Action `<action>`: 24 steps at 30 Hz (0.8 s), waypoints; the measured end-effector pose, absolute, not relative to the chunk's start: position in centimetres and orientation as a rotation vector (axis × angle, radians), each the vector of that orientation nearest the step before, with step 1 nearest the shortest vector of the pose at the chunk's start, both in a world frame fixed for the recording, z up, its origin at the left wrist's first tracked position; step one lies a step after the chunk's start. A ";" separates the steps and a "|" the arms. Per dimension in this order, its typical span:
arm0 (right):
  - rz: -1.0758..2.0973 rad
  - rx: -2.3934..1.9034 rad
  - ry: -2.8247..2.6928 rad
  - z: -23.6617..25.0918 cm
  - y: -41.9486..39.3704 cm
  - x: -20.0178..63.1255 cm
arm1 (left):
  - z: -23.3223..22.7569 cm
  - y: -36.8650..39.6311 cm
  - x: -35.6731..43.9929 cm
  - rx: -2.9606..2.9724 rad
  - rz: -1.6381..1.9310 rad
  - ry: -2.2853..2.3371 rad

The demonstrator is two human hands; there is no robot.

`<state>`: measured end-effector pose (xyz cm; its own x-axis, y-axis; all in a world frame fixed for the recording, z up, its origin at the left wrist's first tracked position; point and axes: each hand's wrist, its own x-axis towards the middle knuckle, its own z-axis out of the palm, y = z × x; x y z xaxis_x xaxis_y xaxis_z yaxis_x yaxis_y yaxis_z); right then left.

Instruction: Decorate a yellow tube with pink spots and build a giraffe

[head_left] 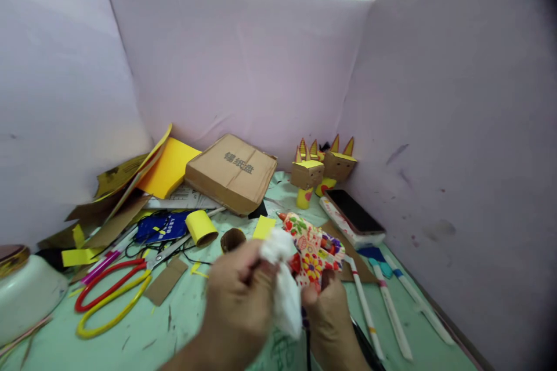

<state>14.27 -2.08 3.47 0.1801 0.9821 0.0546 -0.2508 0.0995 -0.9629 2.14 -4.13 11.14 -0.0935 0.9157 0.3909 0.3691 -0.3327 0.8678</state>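
Observation:
In front of me my left hand [238, 295] is closed around a crumpled white tissue [287, 301], which hangs down from the fingers. Just right of it, my right hand [331, 317] grips the handle of a flower-patterned glue gun [311, 249]. Its orange-red nozzle points up and to the left, and a dark cord [307, 342] runs down below the hand. The tissue overlaps the gun's near side, so I cannot tell whether the two touch. A yellow-covered tube [201, 228] and a bare cardboard tube [232, 240] lie beyond my left hand.
Red-and-yellow-handled scissors [115, 295] lie at left near a white pot [28, 295]. Behind are a cardboard box [232, 174] and yellow paper [169, 168]. Two cardboard figures [307, 174], a phone [354, 211] and several white markers [394, 319] stand or lie at right. Lilac panels [243, 69] enclose the table.

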 end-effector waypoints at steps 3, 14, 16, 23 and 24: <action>1.175 -1.089 -0.834 3.7 -1.8 15.0 | 13.1 -2.9 -4.1 1.796 1.761 2.214; 1.444 -1.020 -0.562 4.0 -0.6 15.4 | 6.7 1.4 -17.8 1.904 0.389 2.222; 1.449 -1.030 -0.567 3.9 -0.5 15.4 | 6.5 0.6 -16.4 1.857 0.521 1.918; 1.491 -1.018 -0.621 3.4 -0.8 15.8 | 8.8 -1.5 -12.7 2.244 0.445 1.583; 1.499 -1.009 -0.632 3.4 -0.8 15.8 | 9.1 -1.7 -11.9 2.322 0.362 1.521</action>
<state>15.76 -0.85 3.38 0.0346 0.9699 -0.2411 -0.5050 -0.1912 -0.8417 -11.88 -1.67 9.12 0.3944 0.9186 0.0261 0.8319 -0.3689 0.4145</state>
